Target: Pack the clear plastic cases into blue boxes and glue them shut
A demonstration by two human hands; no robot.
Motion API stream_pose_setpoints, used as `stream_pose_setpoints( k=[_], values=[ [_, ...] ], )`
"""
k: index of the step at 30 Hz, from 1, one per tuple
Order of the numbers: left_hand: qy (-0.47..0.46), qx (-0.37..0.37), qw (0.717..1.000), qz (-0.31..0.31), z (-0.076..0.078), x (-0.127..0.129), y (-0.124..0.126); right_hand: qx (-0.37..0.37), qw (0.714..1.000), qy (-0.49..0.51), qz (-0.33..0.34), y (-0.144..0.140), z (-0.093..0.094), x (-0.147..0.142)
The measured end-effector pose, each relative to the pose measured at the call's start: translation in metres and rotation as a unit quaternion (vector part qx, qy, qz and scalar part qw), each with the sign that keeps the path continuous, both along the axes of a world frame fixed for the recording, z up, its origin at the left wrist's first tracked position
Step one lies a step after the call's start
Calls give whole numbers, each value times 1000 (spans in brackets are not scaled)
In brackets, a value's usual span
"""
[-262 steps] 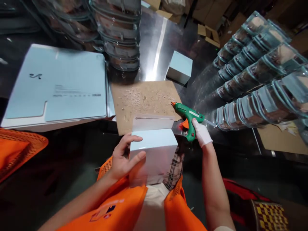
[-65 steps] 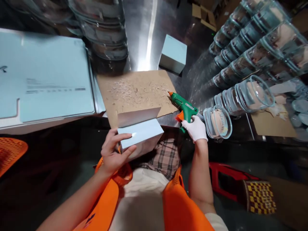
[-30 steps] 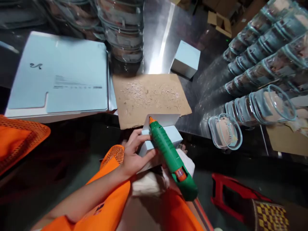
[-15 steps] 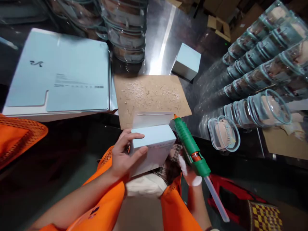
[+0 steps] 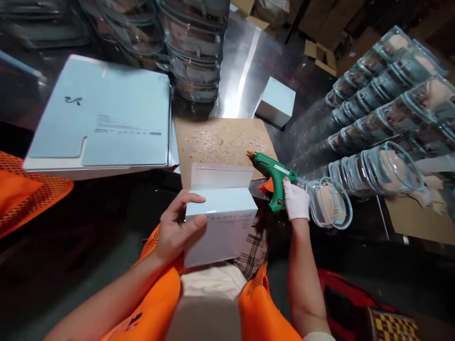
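My left hand point(image 5: 179, 225) grips a pale blue carton point(image 5: 220, 227) by its left end, thumb on the near face and fingers over the top edge. The carton's long flap point(image 5: 222, 177) stands up, with a thin line along its rim. My right hand point(image 5: 296, 199), in a white fingerless-looking glove, holds a green glue gun point(image 5: 273, 166) by the back of its handle. Its orange nozzle points left over the cardboard sheet point(image 5: 220, 137), which carries dried glue crumbs. The right fingers behind the handle are mostly hidden.
Flat pale blue cartons point(image 5: 124, 113) lie stacked at left. A closed box point(image 5: 276, 102) stands on the metal table beyond the cardboard. Stacked clear containers point(image 5: 195, 57) rise at the back, with more rows point(image 5: 377, 109) at right. A red stool point(image 5: 341, 289) is below right.
My right hand has swung the glue gun from the carton's right end, turning it to point left above the cardboard's right edge. The carton has shifted slightly left, its flap still up.
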State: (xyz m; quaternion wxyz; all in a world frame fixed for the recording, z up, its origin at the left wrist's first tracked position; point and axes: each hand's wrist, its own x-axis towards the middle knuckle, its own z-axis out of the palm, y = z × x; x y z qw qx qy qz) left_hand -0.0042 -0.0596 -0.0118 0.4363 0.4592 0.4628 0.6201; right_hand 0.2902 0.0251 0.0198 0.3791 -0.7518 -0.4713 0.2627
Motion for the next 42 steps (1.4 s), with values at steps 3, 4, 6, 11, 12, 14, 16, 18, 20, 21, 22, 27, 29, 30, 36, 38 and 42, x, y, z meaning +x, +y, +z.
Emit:
stream_pose_setpoints(
  k=[3,4,6,11,12,14,16,18,20,21,22,27,29,30,36,38,42],
  values=[
    [0,17,1000,-23,0,1,-1,74,997,-14,-25,-24,15,-17],
    [1,27,999,-36,0,1,-1,79,996,29,3,-31,20,-27],
    [0,40,997,-67,0,3,-3,34,982,157,94,-41,24,-48],
    [-4,15,998,-53,-4,6,-1,-24,934,320,158,-45,14,-61],
    [-30,13,998,-49,-6,7,1,-8,930,320,182,-46,11,-56],
    [-105,28,992,-61,-9,8,6,21,906,311,286,-48,10,-46],
    [-142,75,984,-83,-10,8,11,52,871,291,391,-51,12,-39],
    [-97,116,984,-98,-9,6,14,87,860,236,444,-52,14,-39],
    [-21,128,986,-101,-7,3,15,118,864,176,457,-52,14,-43],
    [10,124,987,-98,-6,3,14,128,866,154,457,-52,12,-45],
    [30,120,988,-95,-5,2,13,132,869,142,456,-52,10,-47],
    [52,110,989,-84,-1,5,7,117,881,164,428,-59,-3,-45],
    [42,102,991,-72,2,5,8,114,899,204,369,-68,-7,-43],
    [28,97,993,-60,5,4,9,116,909,224,332,-76,-10,-43],
    [-124,46,991,19,19,10,26,11,948,223,226,-129,-21,-52],
    [-180,28,983,-3,19,16,33,21,956,238,172,-124,-6,-50],
    [-169,77,983,-4,8,13,40,154,970,174,78,-41,46,-28]
  ],
)
